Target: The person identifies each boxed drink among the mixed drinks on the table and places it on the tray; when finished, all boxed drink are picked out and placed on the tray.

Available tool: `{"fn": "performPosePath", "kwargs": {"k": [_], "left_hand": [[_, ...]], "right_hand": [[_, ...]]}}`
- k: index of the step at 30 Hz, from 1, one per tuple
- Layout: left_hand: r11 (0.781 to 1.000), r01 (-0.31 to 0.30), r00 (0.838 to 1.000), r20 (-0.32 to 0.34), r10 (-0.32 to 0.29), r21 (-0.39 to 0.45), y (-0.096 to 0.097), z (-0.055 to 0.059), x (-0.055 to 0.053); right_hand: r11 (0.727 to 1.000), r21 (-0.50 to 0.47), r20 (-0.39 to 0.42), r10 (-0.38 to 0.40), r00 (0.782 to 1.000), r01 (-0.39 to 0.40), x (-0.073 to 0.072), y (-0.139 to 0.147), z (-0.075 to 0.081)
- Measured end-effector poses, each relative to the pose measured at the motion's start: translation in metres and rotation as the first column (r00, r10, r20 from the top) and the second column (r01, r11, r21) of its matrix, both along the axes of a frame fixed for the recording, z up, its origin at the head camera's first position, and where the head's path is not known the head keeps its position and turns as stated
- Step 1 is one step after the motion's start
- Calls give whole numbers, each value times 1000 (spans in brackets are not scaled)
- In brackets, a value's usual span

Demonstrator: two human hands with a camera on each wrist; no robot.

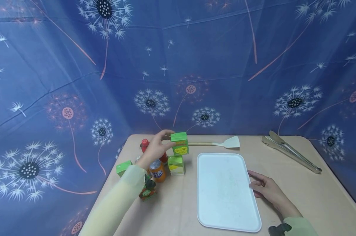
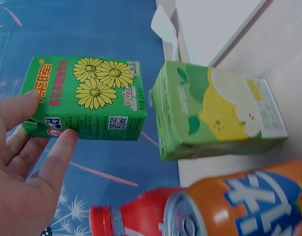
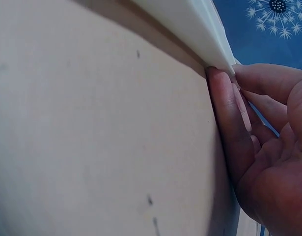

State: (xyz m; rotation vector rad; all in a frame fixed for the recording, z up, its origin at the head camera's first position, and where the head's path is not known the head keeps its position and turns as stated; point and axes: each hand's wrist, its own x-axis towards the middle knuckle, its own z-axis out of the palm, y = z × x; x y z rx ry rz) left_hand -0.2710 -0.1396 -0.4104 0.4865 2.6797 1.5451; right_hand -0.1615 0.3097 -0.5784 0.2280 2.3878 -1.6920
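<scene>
Along the far edge of my table [image 1: 316,196], I have a spatula [image 1: 216,144], white head toward the right edge. Near the far right corner I have metal tongs [image 1: 299,159]; behind the far edge hangs blue dandelion-print fabric [image 1: 213,59].

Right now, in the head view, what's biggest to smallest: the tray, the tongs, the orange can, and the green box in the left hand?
1. White tray, clearly
2. Tongs, long but thin
3. Green box in the left hand and orange can: too alike to rank
</scene>
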Motion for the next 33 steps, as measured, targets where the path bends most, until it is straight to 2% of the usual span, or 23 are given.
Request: {"fn": "performPosePath", "kwargs": {"k": [7, 12, 16, 23, 28, 33], "left_hand": [[1000, 1, 1000, 17, -1, -6, 18, -5, -2], [1000, 26, 1000, 1, -26, 9, 31, -6, -2], [998, 49, 998, 25, -50, 33, 40, -8, -2], [995, 89, 996, 17, -90, 50, 57, -17, -2], [996, 78, 997, 16, -79, 40, 70, -26, -1], [995, 69, 998, 4, -69, 72, 84, -35, 0]], "right_hand": [[1000, 0, -4, 13, 1000, -13, 0, 2, 0], [1000, 4, -17, 18, 1000, -18, 0, 4, -2], [1000, 8, -14, 7, 1000, -7, 0, 4, -3], [1000, 6, -12, 12, 1000, -12, 0, 3, -2], [1000, -12, -22, 14, 1000, -14, 1, 4, -1], [1000, -18, -21, 16, 1000, -16, 2, 5, -1]]}}
